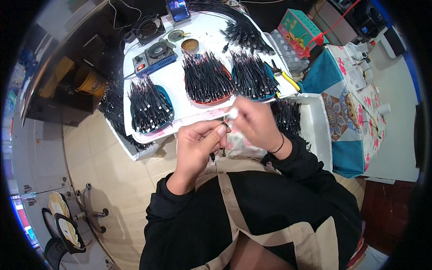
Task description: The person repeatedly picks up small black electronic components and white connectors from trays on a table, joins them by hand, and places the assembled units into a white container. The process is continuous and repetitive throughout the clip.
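My left hand (198, 143) pinches a short black cable (213, 156) between thumb and fingers, close to my lap. Thin wire ends stick up past the thumb tip, and a black plug end hangs below the hand. Just beside them, my right hand (254, 123) is curled and blurred by motion. A small whitish thing shows at its fingertips, too smeared to name. Beyond both hands, bundles of short black cables stand in an orange-red tray (211, 103), a blue tray (171, 118) at the left and another blue tray (265, 97) at the right.
On the white table (180, 76) sit a small heater-like device (155, 56), a round tin (190, 45), a phone (178, 10) and yellow-handled pliers (288, 80). More cables (252, 38) lie at the back. White foam boxes (315, 130) flank my seat. A cloth-covered table (342, 108) stands right.
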Tool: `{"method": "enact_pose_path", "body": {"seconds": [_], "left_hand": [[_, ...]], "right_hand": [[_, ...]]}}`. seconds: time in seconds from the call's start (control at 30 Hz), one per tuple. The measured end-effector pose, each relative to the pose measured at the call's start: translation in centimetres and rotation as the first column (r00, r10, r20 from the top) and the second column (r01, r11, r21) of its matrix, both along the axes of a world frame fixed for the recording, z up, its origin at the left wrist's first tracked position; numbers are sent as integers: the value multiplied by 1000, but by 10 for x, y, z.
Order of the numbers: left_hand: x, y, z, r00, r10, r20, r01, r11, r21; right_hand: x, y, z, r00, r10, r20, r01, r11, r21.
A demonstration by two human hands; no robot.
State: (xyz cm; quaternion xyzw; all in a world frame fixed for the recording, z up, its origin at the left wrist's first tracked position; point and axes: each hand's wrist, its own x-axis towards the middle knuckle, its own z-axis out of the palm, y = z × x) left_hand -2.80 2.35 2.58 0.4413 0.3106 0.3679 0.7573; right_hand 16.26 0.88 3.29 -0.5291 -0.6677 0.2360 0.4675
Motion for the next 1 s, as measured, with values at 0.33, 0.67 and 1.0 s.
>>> {"method": "enact_pose_path", "body": {"seconds": [0.33,0.67,1.0], "left_hand": [[-15,-6,12,994,-103,31,104,992,-66],[-13,-4,20,985,-174,-3,173,981,-85],[-6,5,18,974,-206,-98,201,978,-57]], "right_hand": [[21,-14,25,898,278,341,-370,896,244],[18,-2,32,858,325,397,-473,801,368],[26,4,30,851,306,426,-463,820,337]]}}
